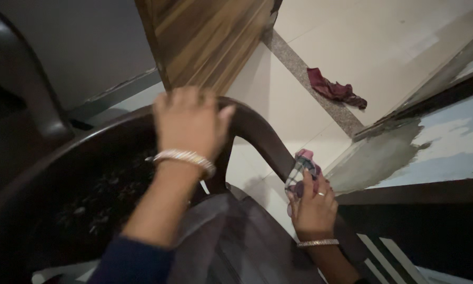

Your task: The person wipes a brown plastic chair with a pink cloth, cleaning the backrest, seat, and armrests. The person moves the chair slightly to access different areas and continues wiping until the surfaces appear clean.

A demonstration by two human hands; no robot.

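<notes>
Head view: the chair back (257,123) is steadied by the left hand (190,122), fingers curled over; a cloth (301,169) is pinched by the right hand (312,208) against the armrest.

The left hand (190,120) wears a pale beaded bracelet (183,158) at the wrist; well below the bracelet, a dark blue sleeve (133,260) covers the forearm. The right hand (312,208) wears a finger ring (320,194) and a thin bangle (317,243).

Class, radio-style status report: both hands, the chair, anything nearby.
Left hand gripping dark plastic chair backrest top. Right hand pressing small cloth to chair arm. Maroon rag on floor beyond.
</notes>
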